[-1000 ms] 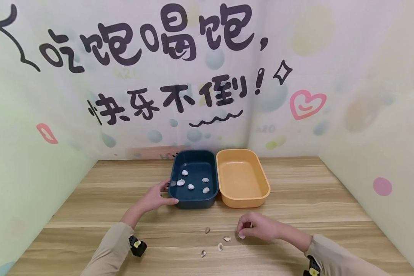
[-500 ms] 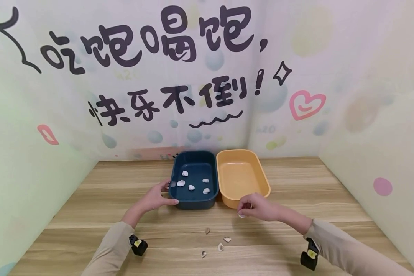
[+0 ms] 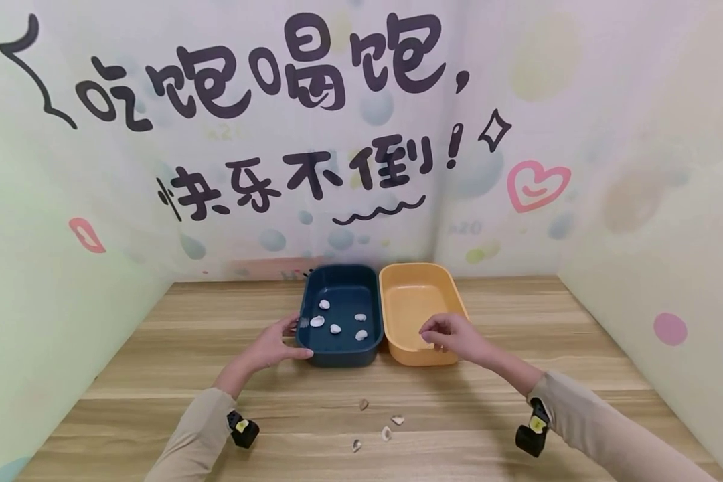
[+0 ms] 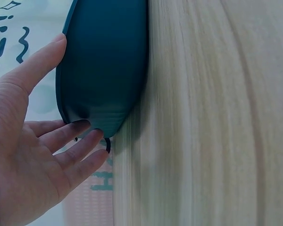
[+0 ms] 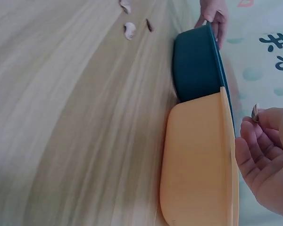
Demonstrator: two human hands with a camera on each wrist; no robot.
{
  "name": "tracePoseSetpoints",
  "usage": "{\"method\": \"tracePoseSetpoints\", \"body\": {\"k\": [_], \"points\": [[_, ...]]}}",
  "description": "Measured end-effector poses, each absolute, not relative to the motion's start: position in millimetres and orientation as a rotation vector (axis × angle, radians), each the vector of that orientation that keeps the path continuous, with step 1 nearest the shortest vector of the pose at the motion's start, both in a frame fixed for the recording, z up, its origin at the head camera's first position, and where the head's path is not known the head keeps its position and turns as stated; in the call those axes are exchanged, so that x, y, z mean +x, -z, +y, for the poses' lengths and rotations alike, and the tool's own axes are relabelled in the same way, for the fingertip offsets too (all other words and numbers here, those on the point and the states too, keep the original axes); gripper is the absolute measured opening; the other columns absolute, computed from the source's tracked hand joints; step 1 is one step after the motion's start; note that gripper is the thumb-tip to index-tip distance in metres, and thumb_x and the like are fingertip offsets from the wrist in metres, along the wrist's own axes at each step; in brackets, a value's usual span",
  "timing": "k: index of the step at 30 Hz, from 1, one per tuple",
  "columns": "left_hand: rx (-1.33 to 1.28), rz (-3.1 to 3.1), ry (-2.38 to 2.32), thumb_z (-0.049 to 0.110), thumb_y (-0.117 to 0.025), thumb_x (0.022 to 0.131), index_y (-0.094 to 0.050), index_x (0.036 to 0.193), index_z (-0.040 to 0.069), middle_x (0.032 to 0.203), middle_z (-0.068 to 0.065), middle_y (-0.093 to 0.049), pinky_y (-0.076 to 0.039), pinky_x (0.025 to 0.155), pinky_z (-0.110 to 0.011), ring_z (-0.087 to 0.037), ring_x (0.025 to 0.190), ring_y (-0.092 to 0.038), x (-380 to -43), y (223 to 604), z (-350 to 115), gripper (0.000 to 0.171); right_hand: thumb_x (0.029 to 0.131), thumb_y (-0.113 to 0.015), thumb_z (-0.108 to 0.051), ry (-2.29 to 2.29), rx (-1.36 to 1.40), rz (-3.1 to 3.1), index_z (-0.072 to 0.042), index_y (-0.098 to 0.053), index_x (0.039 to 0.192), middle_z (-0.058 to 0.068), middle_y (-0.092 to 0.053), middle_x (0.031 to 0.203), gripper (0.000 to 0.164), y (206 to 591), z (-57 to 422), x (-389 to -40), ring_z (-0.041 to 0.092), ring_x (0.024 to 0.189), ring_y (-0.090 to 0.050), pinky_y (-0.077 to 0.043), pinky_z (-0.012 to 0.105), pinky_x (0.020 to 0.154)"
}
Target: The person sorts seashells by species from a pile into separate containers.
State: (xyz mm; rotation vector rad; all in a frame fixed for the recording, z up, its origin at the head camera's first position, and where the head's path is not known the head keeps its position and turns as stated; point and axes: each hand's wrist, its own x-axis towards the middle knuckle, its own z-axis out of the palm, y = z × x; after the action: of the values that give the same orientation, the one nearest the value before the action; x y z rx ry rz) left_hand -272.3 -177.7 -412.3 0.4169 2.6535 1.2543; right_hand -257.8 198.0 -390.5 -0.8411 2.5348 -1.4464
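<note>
My right hand [image 3: 456,336] pinches a small seashell [image 5: 255,113] between thumb and forefinger, above the front rim of the yellow-orange plastic tub [image 3: 397,308]. In the right wrist view the shell shows a brown edge. Against the left side of the dark blue tub [image 3: 343,358] rests my left hand [image 3: 271,348]. Its thumb touches the front left rim and its other fingers [image 4: 80,148] lie nearly straight along the tub's outer wall. Several white shells, one of them a white shell [image 3: 335,329], lie inside the blue tub.
On the wooden table [image 3: 229,428], in front of the tubs, lie several loose shells, among them a brownish shell [image 3: 364,404] and a pale shell [image 3: 386,433]. Both tubs stand side by side near the back wall [image 3: 488,248], which bears large black lettering.
From the table beside the loose shells, my right hand has risen and moved away from me to the orange tub's front rim, carrying the shell. My left hand has stayed at the blue tub.
</note>
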Motion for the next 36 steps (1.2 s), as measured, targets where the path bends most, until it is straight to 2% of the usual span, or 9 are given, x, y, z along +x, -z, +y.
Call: {"method": "tracePoseSetpoints", "body": {"k": [8,14,17,21,26,30,36], "points": [[0.412,2.644,-1.267,0.027,-0.075,0.075,-0.027,0.138,-0.006,0.134,-0.025,-0.04,-0.041,0.094,-0.047,-0.037,0.118,-0.043,-271.9,414.2,-177.6,0.086,0.091,-0.051,-0.01,1.755,-0.303,2.406,0.016,-0.052,0.107,0.005,-0.057,0.08,0.03,384.1,199.3,-275.8,0.01,0.067,-0.053,-0.049,0.023,0.059],[0.417,2.635,-1.28,0.028,-0.075,0.074,-0.026,0.139,-0.006,0.134,-0.025,-0.04,-0.042,0.093,-0.047,-0.037,0.117,-0.044,-272.0,413.4,-177.1,0.087,0.093,-0.049,-0.006,2.064,-0.008,2.244,0.016,-0.043,0.12,0.002,-0.059,0.088,0.036,378.6,197.6,-284.2,0.006,0.075,-0.059,-0.052,0.022,0.072],[0.424,2.634,-1.282,0.026,-0.074,0.075,-0.026,0.138,-0.007,0.135,-0.025,-0.04,-0.042,0.092,-0.047,-0.037,0.117,-0.044,-271.6,413.2,-177.6,0.087,0.093,-0.047,-0.004,2.111,-0.004,2.232,0.017,-0.039,0.123,0.0,-0.058,0.089,0.038,379.6,196.8,-286.0,0.006,0.08,-0.06,-0.051,0.025,0.079],[0.427,2.633,-1.285,0.026,-0.074,0.075,-0.026,0.138,-0.007,0.134,-0.025,-0.039,-0.042,0.092,-0.047,-0.038,0.116,-0.044,-271.2,413.1,-178.0,0.086,0.093,-0.047,-0.004,2.091,-0.03,2.271,0.016,-0.038,0.124,0.005,-0.056,0.096,0.039,382.2,195.8,-285.7,0.007,0.084,-0.06,-0.05,0.028,0.082],[0.425,2.631,-1.288,0.026,-0.074,0.075,-0.025,0.139,-0.007,0.135,-0.025,-0.039,-0.042,0.093,-0.047,-0.037,0.116,-0.044,-270.8,412.1,-177.5,0.086,0.093,-0.048,-0.007,1.994,-0.082,2.33,0.014,-0.038,0.125,0.015,-0.052,0.11,0.04,384.5,197.5,-283.8,0.018,0.096,-0.058,-0.05,0.03,0.083],[0.434,2.635,-1.286,0.026,-0.074,0.075,-0.025,0.138,-0.007,0.134,-0.025,-0.04,-0.042,0.092,-0.047,-0.037,0.116,-0.044,-269.9,411.6,-177.4,0.087,0.093,-0.049,-0.01,1.957,-0.11,2.357,0.014,-0.039,0.125,0.014,-0.052,0.11,0.041,385.7,199.4,-283.3,0.025,0.102,-0.056,-0.05,0.029,0.082],[0.437,2.641,-1.283,0.026,-0.074,0.076,-0.026,0.138,-0.007,0.134,-0.025,-0.04,-0.042,0.092,-0.047,-0.037,0.116,-0.044,-271.0,413.1,-177.8,0.086,0.093,-0.049,-0.011,1.917,-0.145,2.375,0.014,-0.039,0.125,0.023,-0.049,0.116,0.042,386.7,202.0,-282.6,0.033,0.107,-0.053,-0.049,0.034,0.085]]}}
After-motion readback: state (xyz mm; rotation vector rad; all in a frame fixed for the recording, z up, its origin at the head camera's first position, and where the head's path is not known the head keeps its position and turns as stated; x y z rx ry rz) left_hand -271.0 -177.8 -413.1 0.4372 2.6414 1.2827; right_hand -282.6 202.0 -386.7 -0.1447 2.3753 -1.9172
